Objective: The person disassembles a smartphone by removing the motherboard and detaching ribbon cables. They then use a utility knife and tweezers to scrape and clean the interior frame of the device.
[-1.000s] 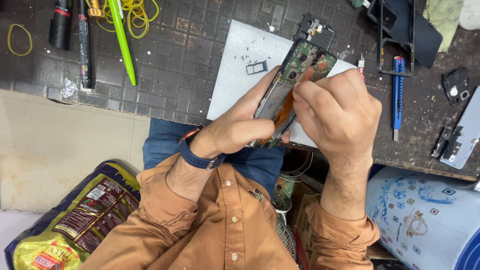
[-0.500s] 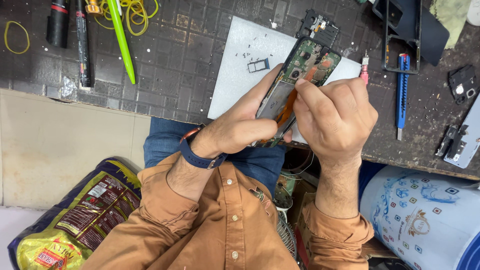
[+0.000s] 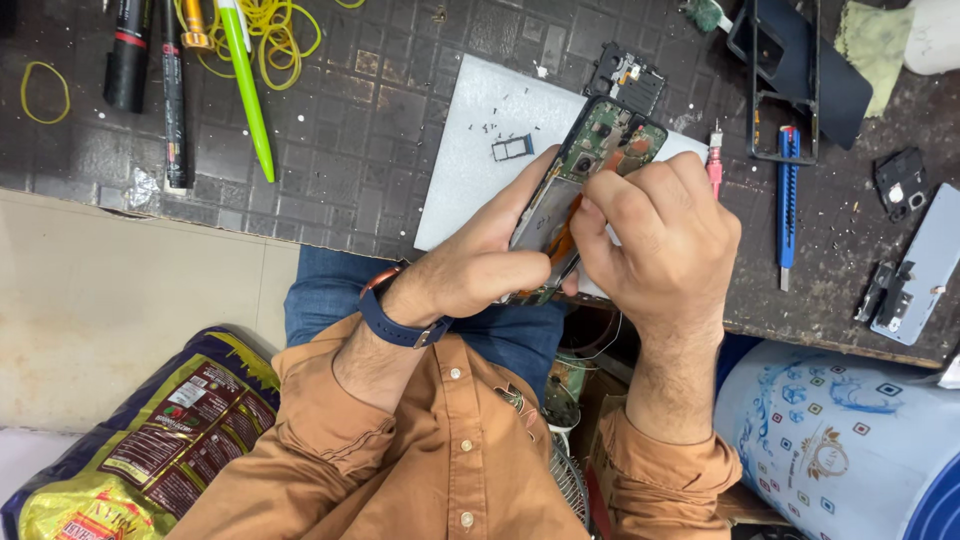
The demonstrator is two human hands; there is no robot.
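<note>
Opened phone (image 3: 590, 165), light, rigid, fragile circuitry exposed; clamped along its edges in left hand (image 3: 480, 270), right hand (image 3: 655, 235) pinching its middle.

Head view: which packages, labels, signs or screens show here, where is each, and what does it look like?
Snack bag: on the floor at lower left, crumpled, yellow and dark purple with a printed panel.
Plastic drum: lower right under the bench edge, rounded, white with blue patterned print.
Opened phone: held by the left hand and right hand over the white mat; green board exposed, no lit screen visible.
</note>
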